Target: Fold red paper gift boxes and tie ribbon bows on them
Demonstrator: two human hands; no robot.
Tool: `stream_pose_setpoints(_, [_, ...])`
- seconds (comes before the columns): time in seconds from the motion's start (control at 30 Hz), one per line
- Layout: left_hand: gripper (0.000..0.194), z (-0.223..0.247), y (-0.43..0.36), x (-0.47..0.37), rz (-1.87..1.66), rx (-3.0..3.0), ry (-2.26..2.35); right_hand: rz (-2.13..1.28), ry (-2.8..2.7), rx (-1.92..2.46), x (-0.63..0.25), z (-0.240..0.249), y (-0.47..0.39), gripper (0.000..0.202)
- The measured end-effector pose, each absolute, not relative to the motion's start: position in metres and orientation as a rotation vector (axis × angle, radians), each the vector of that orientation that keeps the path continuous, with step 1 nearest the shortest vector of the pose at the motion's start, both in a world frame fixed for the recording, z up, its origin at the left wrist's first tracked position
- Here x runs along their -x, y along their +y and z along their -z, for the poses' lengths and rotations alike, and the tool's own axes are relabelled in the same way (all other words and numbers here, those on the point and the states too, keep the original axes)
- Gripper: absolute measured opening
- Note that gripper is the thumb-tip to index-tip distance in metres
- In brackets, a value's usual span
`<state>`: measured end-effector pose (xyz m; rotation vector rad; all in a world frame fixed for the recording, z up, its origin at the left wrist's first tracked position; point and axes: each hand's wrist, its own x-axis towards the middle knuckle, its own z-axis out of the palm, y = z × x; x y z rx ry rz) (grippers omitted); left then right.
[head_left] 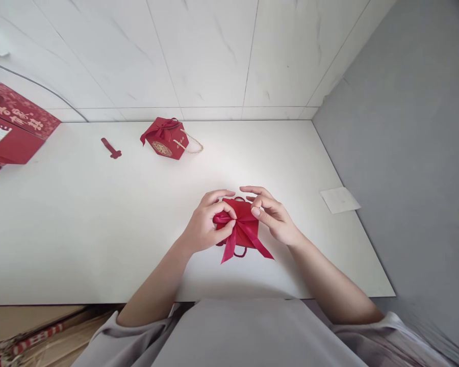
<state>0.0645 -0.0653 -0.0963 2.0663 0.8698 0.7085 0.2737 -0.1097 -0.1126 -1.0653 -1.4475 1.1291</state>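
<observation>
A small red gift box (248, 237) stands on the table in front of me, with dark red cord handles at its front and back. A shiny crimson ribbon (230, 246) is tied over its top, its two tails hanging toward me. My left hand (213, 220) pinches the ribbon at the knot between thumb and forefinger, beside a loop on the left. At the box's right edge is my right hand (271, 213), its fingers curved and apart, the thumb touching or just above the box top. Nothing shows in its grasp.
Another red box (166, 137) with a bow and gold cord handle stands at the back. Left of it lies a dark red strip (110, 148). Large red packages (26, 132) stand far left. A white paper square (340, 200) overhangs the table's right edge. A tiled wall rises behind.
</observation>
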Motion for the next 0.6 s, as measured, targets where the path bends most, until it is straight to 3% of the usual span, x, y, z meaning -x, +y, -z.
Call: stream_pose_setpoints(0.6, [0.007, 0.096, -0.060, -0.059, -0.631, -1.973, 0.844, -1.130, -1.366, 1.090, -0.271, 0.131, -0.099, 0.041])
